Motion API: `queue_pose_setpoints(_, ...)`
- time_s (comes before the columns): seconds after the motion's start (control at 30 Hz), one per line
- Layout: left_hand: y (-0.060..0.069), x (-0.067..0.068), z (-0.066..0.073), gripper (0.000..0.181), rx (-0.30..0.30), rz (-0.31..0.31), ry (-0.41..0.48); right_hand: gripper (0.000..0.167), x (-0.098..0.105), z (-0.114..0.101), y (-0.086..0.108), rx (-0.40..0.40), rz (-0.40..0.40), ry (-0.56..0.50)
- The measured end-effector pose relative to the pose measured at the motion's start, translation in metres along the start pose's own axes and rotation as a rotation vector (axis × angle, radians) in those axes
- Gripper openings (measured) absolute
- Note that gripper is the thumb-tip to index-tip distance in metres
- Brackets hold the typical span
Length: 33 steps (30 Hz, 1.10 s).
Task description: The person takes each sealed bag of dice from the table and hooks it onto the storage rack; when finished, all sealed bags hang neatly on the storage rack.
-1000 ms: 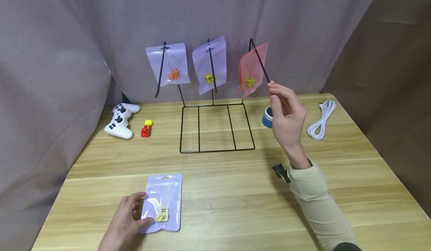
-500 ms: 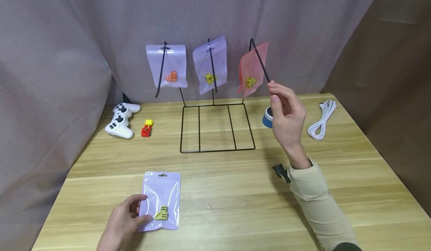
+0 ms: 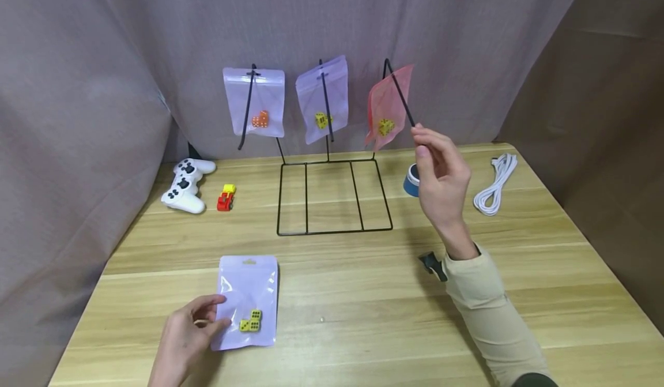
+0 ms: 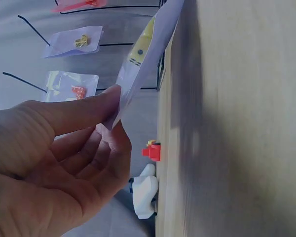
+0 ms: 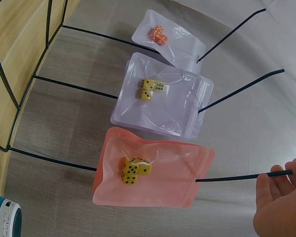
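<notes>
My left hand (image 3: 184, 335) pinches the left edge of a light purple zip bag (image 3: 246, 286) between thumb and fingers. Yellow dice (image 3: 251, 322) show through its clear front. In the left wrist view this bag (image 4: 160, 37) is tilted and raised off the wood. My right hand (image 3: 443, 179) pinches the tip of the right prong of a black wire rack (image 3: 334, 233). On that prong hangs a red bag (image 3: 381, 101) with yellow dice. A purple bag (image 3: 310, 98) with yellow dice hangs on the middle prong, and another purple bag (image 3: 271, 96) with orange dice on the left one.
To the left on the wooden table (image 3: 363, 306) lie a white game controller (image 3: 187, 186) and a red and yellow toy car (image 3: 226, 198). A blue cylinder (image 3: 411, 184) stands partly behind my right hand. A coiled white cable (image 3: 496, 185) lies farther right. Grey curtain (image 3: 441, 23) closes the back.
The bag in my left hand has tilted up and shifted slightly away from me. The hanging bag with orange dice has swung slightly left. My right hand stays on the prong.
</notes>
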<state>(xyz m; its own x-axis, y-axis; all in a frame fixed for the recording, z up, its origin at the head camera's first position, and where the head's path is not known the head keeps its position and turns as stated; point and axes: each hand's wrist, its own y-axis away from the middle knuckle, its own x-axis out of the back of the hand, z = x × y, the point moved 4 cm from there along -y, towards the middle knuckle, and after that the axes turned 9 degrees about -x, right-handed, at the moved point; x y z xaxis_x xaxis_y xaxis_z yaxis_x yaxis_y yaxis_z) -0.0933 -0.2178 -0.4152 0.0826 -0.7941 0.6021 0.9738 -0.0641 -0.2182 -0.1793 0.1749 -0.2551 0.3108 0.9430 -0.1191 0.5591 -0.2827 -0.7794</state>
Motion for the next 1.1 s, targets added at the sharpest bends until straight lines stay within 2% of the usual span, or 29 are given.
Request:
queue_pose_setpoints(0.2,-0.002,0.002,0.004,0.032,-0.047,0.056,0.007,0.012,-0.001,-0.001,0.000,0.001,0.005,-0.007)
queue_pose_setpoints(0.4,-0.005,0.005,0.009,0.031,-0.053,0.101,0.001,0.012,-0.001,0.000,0.001,0.005,0.002,-0.004)
queue_pose_setpoints(0.53,-0.010,0.006,0.014,0.032,-0.077,0.166,0.024,0.011,0.000,0.000,0.001,0.007,-0.001,0.003)
queue_pose_setpoints(0.7,-0.016,0.004,0.025,0.034,-0.152,0.250,0.089,0.011,0.000,0.000,0.000,0.002,0.003,-0.003)
queue_pose_setpoints(0.77,-0.019,0.004,0.030,0.034,-0.203,0.274,0.115,0.011,0.000,0.000,0.000,0.001,0.006,-0.004)
queue_pose_setpoints(0.93,-0.029,0.005,0.042,0.034,-0.343,0.318,0.169,0.012,0.000,0.000,0.000,-0.002,0.004,0.001)
queue_pose_setpoints(1.1,-0.038,0.008,0.054,0.034,-0.448,0.340,0.204,0.012,-0.001,0.001,0.000,-0.004,0.004,-0.005)
